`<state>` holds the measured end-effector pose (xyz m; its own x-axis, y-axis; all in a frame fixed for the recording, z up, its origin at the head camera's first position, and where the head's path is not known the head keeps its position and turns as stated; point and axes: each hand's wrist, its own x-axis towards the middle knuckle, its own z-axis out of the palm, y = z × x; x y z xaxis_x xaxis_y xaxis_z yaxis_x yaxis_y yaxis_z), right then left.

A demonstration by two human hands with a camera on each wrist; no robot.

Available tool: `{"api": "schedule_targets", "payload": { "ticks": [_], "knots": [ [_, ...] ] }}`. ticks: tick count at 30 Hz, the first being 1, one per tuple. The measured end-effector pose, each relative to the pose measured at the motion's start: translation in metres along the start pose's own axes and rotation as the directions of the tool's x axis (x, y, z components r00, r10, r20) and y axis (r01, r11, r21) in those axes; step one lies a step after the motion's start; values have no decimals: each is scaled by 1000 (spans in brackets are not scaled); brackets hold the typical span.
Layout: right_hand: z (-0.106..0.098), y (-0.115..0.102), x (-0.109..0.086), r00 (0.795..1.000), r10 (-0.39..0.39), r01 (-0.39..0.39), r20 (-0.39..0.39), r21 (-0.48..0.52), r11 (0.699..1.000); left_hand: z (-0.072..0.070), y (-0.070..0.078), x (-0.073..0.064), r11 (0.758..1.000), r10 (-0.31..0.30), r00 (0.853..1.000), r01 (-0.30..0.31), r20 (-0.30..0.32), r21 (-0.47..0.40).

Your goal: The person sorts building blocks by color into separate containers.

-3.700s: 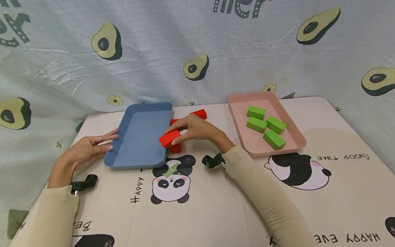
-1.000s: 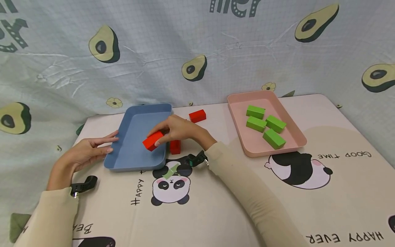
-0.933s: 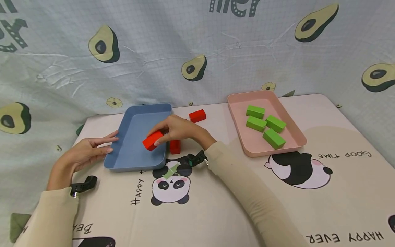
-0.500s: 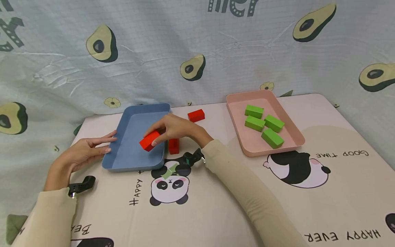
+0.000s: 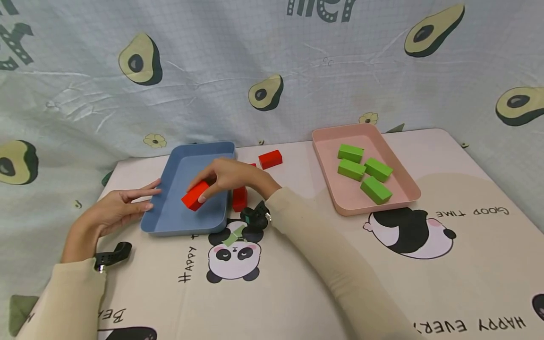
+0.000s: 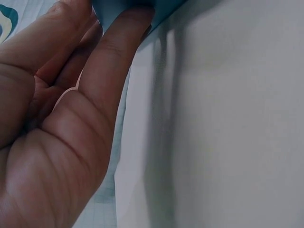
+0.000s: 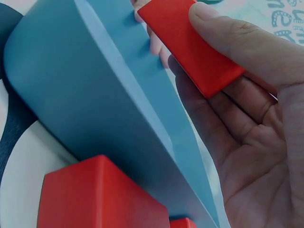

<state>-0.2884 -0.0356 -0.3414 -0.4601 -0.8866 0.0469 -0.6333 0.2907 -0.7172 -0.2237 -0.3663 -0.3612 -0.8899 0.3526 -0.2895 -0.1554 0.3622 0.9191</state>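
A red block (image 5: 193, 197) sits left of the frame's centre, within the outline of the blue tray (image 5: 172, 210), pinched by your right hand (image 5: 227, 175); whether it touches the tray's floor is hard to judge. Lower it flat, clear of the rim, bracing gently with your left hand (image 5: 114, 210), fingers spread against the tray's left wall. Mid-frame, your right wrist hides most of another block (image 5: 253, 165); the left wrist view crops the tray.
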Motion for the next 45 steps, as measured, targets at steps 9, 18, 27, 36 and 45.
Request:
{"api": "schedule_targets", "payload": {
  "ticks": [9, 18, 27, 36, 45],
  "knots": [
    [1, 0, 19, 998, -37, 36, 50, 19, 999, -2, -1, 0, 999, 3, 1000, -3, 11, -47],
    [2, 0, 34, 995, -38, 29, 90, 95, 995, 0, 0, 2, 997, -4, 1000, 6, 19, -73],
    [4, 4, 45, 987, 4, -32, 159, 175, 984, -1, -2, 3, 992, 23, 999, -17, 45, -122],
    [10, 10, 52, 976, 8, -50, 216, 194, 980, -1, -1, 2, 991, 23, 999, -17, 41, -134],
    [13, 12, 52, 971, 16, -62, 239, 186, 981, -2, -3, 3, 989, 9, 999, -4, 36, -148]
  ]
}}
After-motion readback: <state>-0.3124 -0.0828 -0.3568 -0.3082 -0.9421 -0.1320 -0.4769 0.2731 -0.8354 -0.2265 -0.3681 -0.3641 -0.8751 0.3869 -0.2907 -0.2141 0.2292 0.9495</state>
